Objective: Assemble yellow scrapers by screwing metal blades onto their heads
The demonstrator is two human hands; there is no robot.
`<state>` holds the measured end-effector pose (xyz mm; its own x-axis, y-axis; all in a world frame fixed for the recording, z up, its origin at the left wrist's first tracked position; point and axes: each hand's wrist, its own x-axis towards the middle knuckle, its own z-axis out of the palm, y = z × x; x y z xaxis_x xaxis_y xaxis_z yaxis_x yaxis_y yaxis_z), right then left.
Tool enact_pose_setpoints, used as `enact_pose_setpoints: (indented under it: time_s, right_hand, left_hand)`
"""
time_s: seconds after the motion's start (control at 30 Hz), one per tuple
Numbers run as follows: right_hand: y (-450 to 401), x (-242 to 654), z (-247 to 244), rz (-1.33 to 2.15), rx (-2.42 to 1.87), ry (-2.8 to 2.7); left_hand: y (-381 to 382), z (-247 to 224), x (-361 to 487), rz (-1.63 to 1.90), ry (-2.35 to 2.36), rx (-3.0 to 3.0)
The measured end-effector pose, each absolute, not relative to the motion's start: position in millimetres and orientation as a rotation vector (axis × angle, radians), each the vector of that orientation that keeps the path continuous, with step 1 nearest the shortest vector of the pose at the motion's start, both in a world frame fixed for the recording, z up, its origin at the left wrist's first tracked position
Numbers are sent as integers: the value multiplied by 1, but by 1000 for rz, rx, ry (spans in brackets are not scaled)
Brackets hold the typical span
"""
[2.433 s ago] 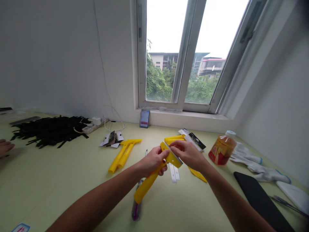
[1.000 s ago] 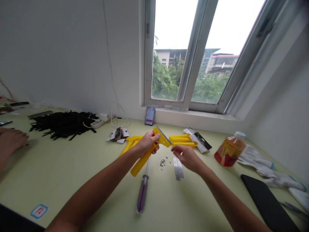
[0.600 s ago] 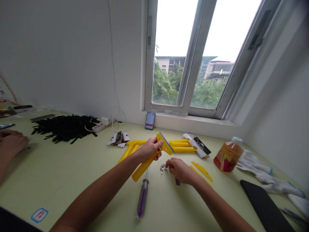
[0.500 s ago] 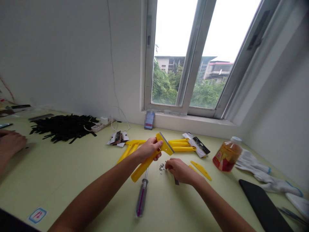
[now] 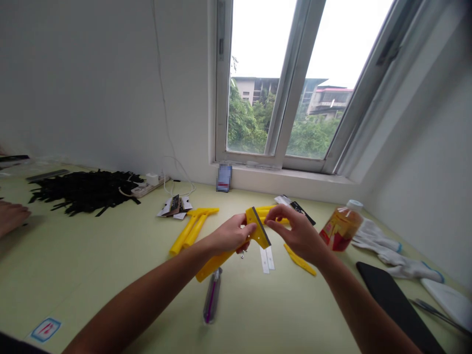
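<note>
Gripping the yellow plastic scraper (image 5: 220,263) in my closed left hand (image 5: 230,235), its long handle slanting down-left from my fingers, I hold my open right hand (image 5: 298,232) just beside its blade end (image 5: 261,226).

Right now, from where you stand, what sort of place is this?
Likely a small indoor hand-assembly workspace: a long pale green workbench beside a window holds a yellow plastic scraper, a screwdriver and a heap of black strips.

Plastic bottle (image 5: 341,227) beside white work gloves (image 5: 394,259)
</note>
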<state>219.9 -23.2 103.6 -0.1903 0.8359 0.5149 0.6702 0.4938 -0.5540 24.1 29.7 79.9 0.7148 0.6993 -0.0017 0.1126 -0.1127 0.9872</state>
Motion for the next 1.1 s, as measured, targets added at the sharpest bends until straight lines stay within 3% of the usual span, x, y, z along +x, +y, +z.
enact_pose_setpoints:
  time_s: [0.13, 0.37, 0.53, 0.77, 1.1]
  right_hand:
    - [-35, 195, 103, -6, -1139, -1992]
    - [-29, 192, 93, -66, -1005, -1995]
    - [-27, 195, 90, 36, -1119, -1838]
    - [-16, 200, 80, 503, -1179, -1737]
    - [-21, 194, 80, 476, -1257, -1794]
  left_hand:
    - [19, 80, 28, 580, 633, 1713]
    - [15, 84, 28, 591, 680, 1804]
    - [11, 91, 25, 609, 675, 1833]
    - [16, 87, 25, 504, 651, 1778]
    - [18, 81, 26, 415, 554, 1697]
